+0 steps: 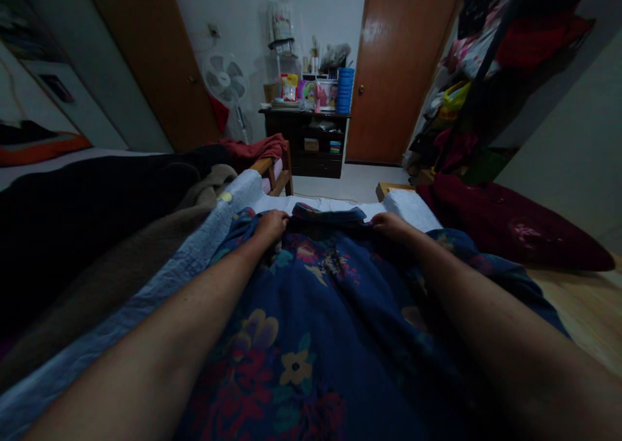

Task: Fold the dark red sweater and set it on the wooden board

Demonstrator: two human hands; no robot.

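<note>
A dark blue floral shirt [301, 311] with a collar at its far end lies spread over a surface covered by a light blue cloth [413, 209]. My left hand [273, 226] is closed on the shirt just left of the collar. To the right of the collar, my right hand [389, 225] pinches the shirt's other shoulder. Both arms reach forward over the fabric. The fingertips are partly hidden in the dark folds.
A dark blanket [97, 195] and a brown one lie at the left. A maroon cushion [515, 224] is at the right. Beyond stand a white fan [226, 78], a dark cabinet [304, 130], a wooden door [393, 72] and hanging clothes [529, 39].
</note>
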